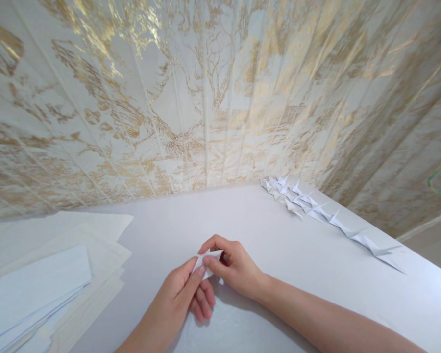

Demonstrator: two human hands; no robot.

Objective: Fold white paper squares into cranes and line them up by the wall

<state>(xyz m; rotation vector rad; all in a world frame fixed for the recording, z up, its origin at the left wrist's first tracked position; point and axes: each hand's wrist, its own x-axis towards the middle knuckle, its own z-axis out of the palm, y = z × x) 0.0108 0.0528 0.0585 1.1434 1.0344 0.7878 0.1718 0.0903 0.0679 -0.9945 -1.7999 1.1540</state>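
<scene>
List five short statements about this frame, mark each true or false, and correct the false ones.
1. The left hand and right hand both touch the paper. True.
2. The sheets lie to the right of the hands. False: they lie to the left.
3. Several folded shapes sit on the right side of the table. True.
4. The right hand lies flat on the table. False: its grip is on the paper, thumb on top.
5. The backdrop is plain white. False: it bears gold patterns.
</scene>
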